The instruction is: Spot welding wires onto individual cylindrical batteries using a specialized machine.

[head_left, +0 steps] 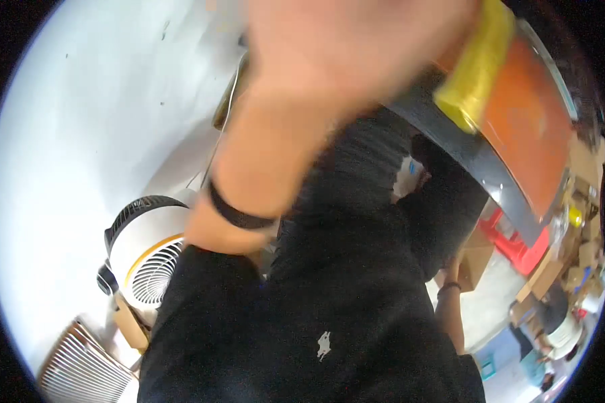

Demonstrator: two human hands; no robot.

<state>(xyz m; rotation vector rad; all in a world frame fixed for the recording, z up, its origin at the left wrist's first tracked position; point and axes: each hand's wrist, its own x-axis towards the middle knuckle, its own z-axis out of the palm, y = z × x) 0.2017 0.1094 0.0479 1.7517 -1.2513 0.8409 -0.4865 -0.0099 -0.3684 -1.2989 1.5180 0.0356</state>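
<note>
My left hand (356, 47) fills the top middle, very close and smeared by motion, with its fingers cut off by the upper edge. A black band sits on that forearm. Right beside the hand is a glossy yellow cylinder (474, 74), tilted over an orange mat (528, 121) on a dark-edged table (480, 158). Whether the hand touches or grips the cylinder, I cannot tell. My right hand (452, 267) hangs low at the right, by a cardboard box (477, 258); its fingers are hidden behind my dark clothing, and a dark band circles its wrist.
A white and black fan (148, 252) stands at the left by a pale wall, above a slatted panel (87, 366). Under the table's corner is a red plastic stool (517, 245). Cartons (588, 255) crowd the far right, where another person (561, 329) appears small.
</note>
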